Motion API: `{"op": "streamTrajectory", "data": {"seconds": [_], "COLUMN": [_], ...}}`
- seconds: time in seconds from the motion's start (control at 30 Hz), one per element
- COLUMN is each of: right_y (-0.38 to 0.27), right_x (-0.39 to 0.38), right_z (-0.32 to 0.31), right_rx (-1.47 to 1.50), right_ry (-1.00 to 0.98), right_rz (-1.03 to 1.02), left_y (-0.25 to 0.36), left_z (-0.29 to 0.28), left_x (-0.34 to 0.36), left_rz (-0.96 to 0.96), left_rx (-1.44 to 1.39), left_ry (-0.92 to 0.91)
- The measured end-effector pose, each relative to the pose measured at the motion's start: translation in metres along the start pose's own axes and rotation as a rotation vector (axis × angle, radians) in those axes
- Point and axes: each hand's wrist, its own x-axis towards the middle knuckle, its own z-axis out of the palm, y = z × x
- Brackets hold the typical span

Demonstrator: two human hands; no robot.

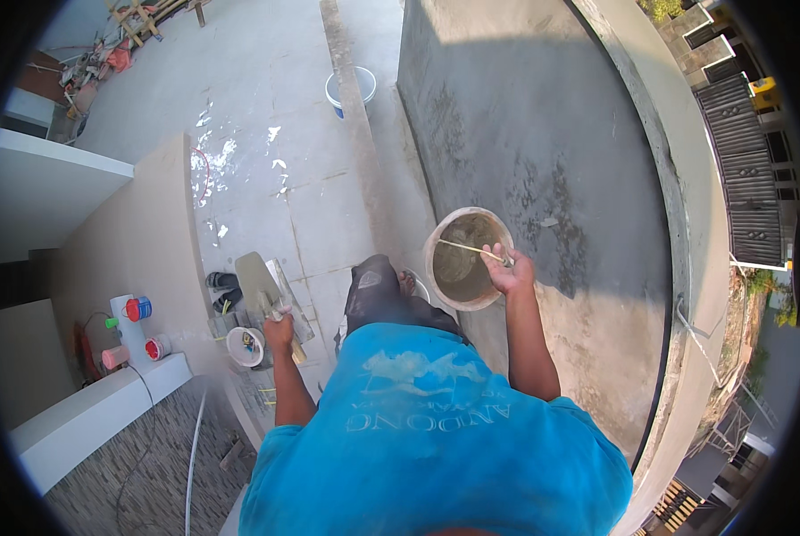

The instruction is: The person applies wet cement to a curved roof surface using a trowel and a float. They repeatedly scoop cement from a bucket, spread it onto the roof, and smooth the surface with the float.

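Observation:
My left hand (pixel 279 332) is closed around a plastering trowel, whose broad grey blade (pixel 256 279) points away from me. A long flat tool or board (pixel 294 299) shows just beside the blade; I cannot tell whether the same hand holds it. My right hand (pixel 512 272) is at the right rim of a round bucket (pixel 434 268), palm upward, with fingers curled on its thin pale handle (pixel 461 245). Grey mortar (pixel 462 266) coats the inside of the bucket. The bucket is close to the grey plastered wall on my right.
A tall plastered wall (pixel 543 116) runs along my right. A narrow plank or beam (pixel 351 98) crosses above a white bucket (pixel 367 82) ahead. A small pail of odds and ends (pixel 236 348) and dark sandals (pixel 226 290) are at left. Paint cans (pixel 138 308) stand on a white ledge (pixel 87 415).

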Motion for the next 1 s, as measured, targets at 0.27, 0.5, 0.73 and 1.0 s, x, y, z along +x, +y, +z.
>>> {"op": "streamTrajectory", "data": {"seconds": [0.27, 0.5, 0.73, 1.0], "right_y": [0.032, 0.049, 0.078, 0.094], "right_x": [0.036, 0.09, 0.126, 0.133], "right_z": [0.042, 0.077, 0.055, 0.039], "right_rx": [0.26, 0.48, 0.728, 0.828], "right_ry": [0.131, 0.273, 0.308, 0.29], "right_rz": [-0.008, -0.058, -0.162, -0.276], "left_y": [0.13, 0.28, 0.416, 0.494], "left_z": [0.055, 0.12, 0.194, 0.287], "left_x": [0.11, 0.276, 0.364, 0.32], "left_rz": [0.077, 0.28, 0.425, 0.776], "left_rx": [0.157, 0.374, 0.712, 1.003], "left_ry": [-0.222, -0.454, -0.682, -0.881]}}
